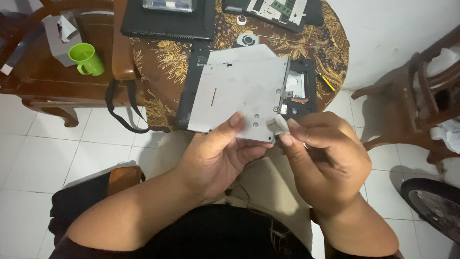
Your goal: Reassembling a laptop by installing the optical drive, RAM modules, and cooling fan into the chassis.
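Far up-left of your left hand (218, 156) there's a green mug (85, 58) beside a tissue box (60, 36) on a wooden chair (57, 81). That hand grips the flat grey drive (239, 91) from below, thumb on top. Your right hand (326, 158) pinches a small grey bracket (278, 124) at the drive's corner. Past both, on the desk (158, 57), sit opened laptops (167, 19) and a yellow screwdriver (327, 82).

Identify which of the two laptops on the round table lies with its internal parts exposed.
The laptop at the table's far right edge: its light inner frame and green memory modules show. The laptop on the left shows a closed black casing.
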